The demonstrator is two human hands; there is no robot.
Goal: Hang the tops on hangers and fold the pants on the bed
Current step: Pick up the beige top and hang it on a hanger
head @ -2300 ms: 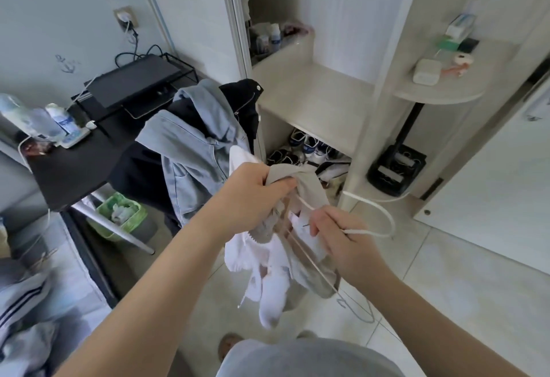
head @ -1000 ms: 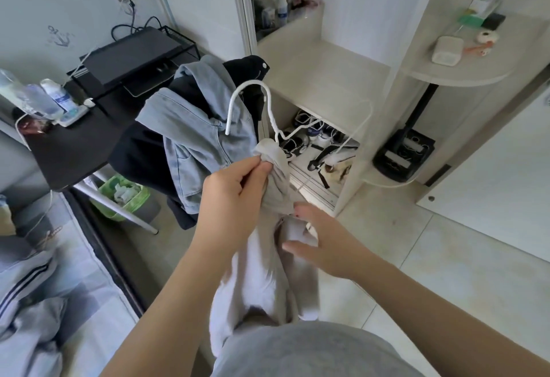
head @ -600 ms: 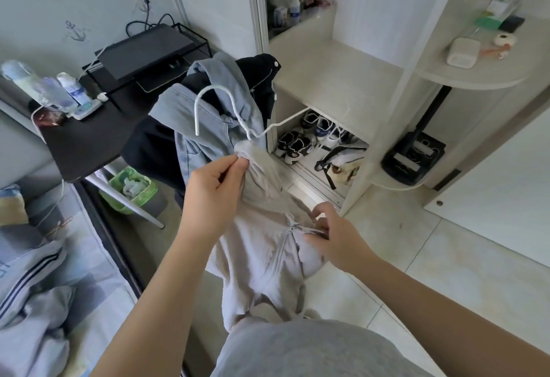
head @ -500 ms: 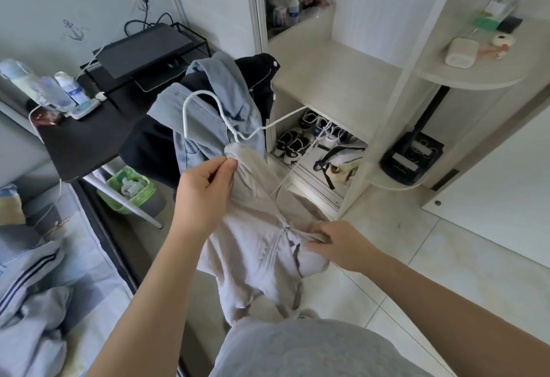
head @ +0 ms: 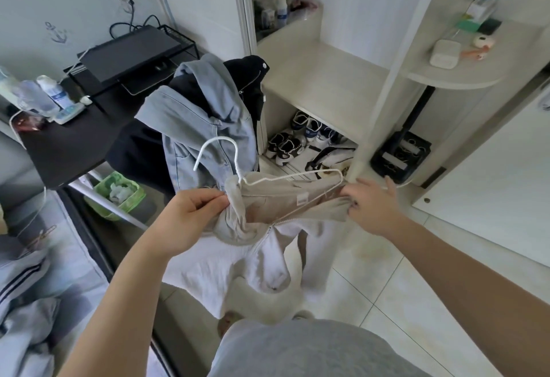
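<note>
Green bin (head: 132,203) holds white scraps (head: 117,190); top (head: 262,201) holds hanger (head: 290,176).

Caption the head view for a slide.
Left hand and right hand fit a beige zip-up top onto a white wire hanger.

Half-hung beige top (head: 276,202) — white hanger (head: 237,160)

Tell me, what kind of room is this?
Probably a bedroom: there is a bed with clothes on it, an open wardrobe with shoes at the bottom, and a dark desk nearby.
</note>
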